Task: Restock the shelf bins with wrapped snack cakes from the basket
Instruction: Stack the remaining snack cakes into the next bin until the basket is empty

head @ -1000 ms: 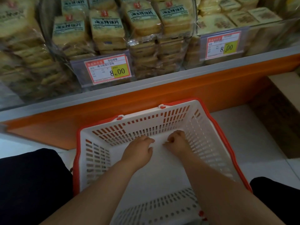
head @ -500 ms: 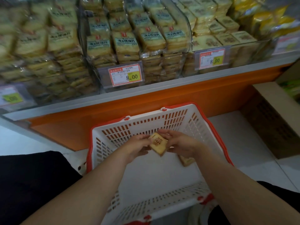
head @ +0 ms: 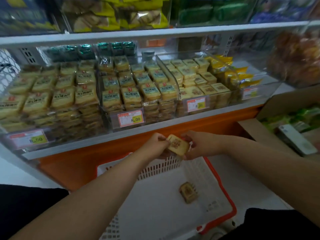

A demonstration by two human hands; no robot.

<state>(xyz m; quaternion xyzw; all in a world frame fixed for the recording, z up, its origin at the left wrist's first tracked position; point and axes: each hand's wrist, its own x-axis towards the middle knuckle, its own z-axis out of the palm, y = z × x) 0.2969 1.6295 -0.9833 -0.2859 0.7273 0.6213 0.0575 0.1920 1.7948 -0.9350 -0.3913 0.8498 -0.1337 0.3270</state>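
Both hands, left hand and right hand, pinch one snack cake above the basket.

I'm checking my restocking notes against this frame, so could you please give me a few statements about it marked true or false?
1. Both hands hold one cake above the basket. True: the left hand and right hand each grip a side.
2. The basket holds no cakes. False: one wrapped cake lies on its floor.
3. The basket rim is blue. False: it is red-orange.
4. Price tags on the bins read 8.00. True.
5. A cardboard box stands at the right. True.
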